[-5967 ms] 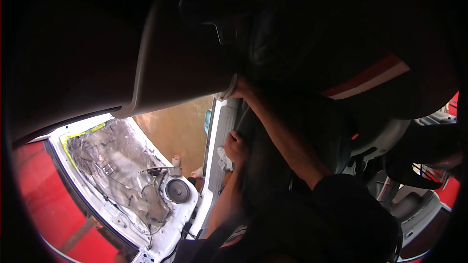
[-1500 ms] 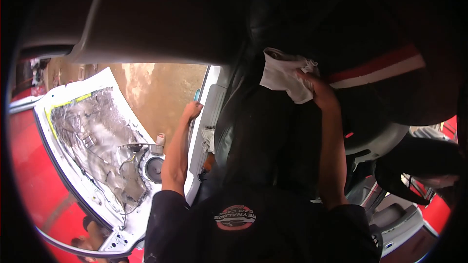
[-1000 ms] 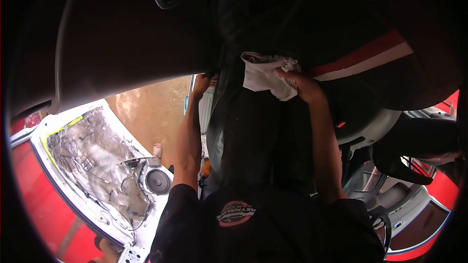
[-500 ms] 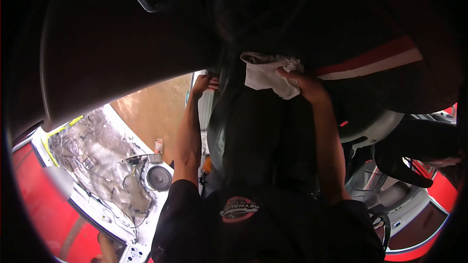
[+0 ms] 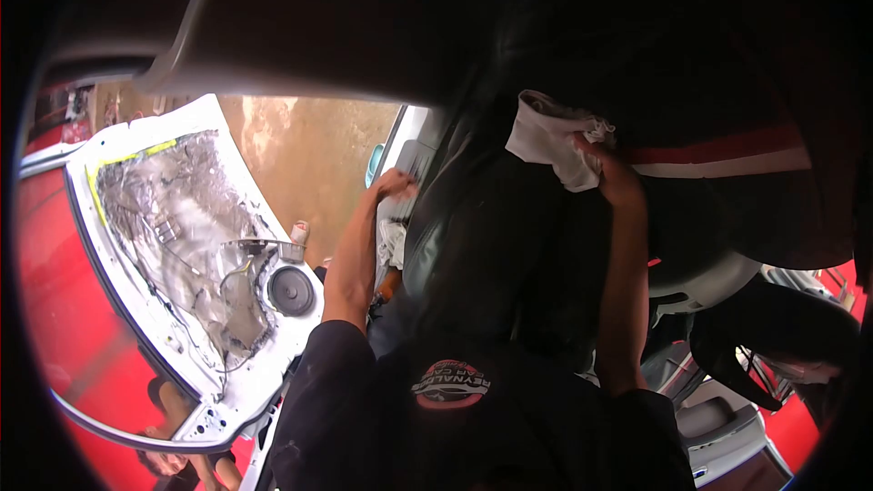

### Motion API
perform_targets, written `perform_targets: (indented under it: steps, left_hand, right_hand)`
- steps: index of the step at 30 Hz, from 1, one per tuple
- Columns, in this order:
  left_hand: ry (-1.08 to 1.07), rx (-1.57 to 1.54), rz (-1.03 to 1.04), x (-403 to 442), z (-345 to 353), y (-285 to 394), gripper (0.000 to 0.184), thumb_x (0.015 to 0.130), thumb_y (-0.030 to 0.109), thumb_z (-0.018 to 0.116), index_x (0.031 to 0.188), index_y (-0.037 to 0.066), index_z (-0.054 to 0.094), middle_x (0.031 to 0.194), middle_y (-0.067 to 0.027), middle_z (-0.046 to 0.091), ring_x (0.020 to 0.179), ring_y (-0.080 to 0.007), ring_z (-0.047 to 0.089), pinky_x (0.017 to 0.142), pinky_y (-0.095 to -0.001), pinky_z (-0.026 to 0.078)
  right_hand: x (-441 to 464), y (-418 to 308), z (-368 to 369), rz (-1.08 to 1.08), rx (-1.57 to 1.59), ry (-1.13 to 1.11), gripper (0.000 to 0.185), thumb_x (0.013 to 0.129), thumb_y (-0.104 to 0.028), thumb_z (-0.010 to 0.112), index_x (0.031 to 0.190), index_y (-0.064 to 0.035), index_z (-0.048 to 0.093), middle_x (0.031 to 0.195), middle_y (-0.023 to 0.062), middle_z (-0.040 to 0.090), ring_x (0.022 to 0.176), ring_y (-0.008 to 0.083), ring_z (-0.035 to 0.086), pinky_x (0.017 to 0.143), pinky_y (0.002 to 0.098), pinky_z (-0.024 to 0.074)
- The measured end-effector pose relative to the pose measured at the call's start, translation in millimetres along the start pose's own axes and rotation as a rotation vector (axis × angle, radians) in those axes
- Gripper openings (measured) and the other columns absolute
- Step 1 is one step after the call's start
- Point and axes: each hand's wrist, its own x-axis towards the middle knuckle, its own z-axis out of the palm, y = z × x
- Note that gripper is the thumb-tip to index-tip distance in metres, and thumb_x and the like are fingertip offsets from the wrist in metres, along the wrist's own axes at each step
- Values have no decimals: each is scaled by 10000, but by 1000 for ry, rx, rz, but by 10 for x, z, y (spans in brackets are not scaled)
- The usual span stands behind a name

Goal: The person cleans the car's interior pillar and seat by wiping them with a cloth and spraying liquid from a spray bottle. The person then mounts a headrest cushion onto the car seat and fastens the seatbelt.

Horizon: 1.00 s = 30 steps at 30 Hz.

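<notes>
My right hand [image 5: 607, 166] grips a crumpled white cloth [image 5: 550, 138] above my dark-clothed lap. My left hand [image 5: 396, 185] is over the light door sill [image 5: 414, 150] on the left, its fingers curled and blurred; whether it holds anything does not show. Below it on the sill lies a bunched white cloth [image 5: 391, 244], with an orange object [image 5: 389, 285] beside it. The black seat edge [image 5: 427, 250] runs between the sill and my legs.
The open white door [image 5: 255, 400], its trim off, shows silvery sheeting [image 5: 173, 209] and a round speaker [image 5: 291, 291]. Brown floor [image 5: 309, 145] lies beyond it. A grey steering wheel part [image 5: 714, 282] is at right, and a dark panel [image 5: 300, 27] hangs above.
The view has shifted, showing more floor and door. My left hand has drawn back from the upper sill and seat edge. The cloth stays in my right hand, which was near the sill earlier.
</notes>
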Motion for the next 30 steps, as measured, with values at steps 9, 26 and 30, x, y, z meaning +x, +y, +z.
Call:
perform_targets:
  steps: [9,26,30]
  left_hand:
    - [559,-252,570,-966,176,1100,347,979,293,605,826,2,715,675,-115,686,608,-218,630,625,-366,489]
    - [447,-205,899,-2183,878,1911,337,960,361,582,935,71,754,913,-212,714,895,-403,685,753,-473,549]
    - [471,100,1018,-2567,784,2004,336,939,417,611,924,117,762,864,-174,715,856,-378,693,749,-469,549]
  right_hand:
    - [19,-39,-8,10,26,49,500,914,-186,713,1362,-45,541,1299,56,614,1193,177,597,1022,331,471]
    - [78,-33,112,-91,-21,-34,475,935,-253,680,1346,-45,568,1277,82,654,1131,221,653,967,351,523]
    - [86,-33,155,-116,-57,-45,474,954,-277,660,1359,-51,561,1276,78,654,1142,219,646,977,363,518]
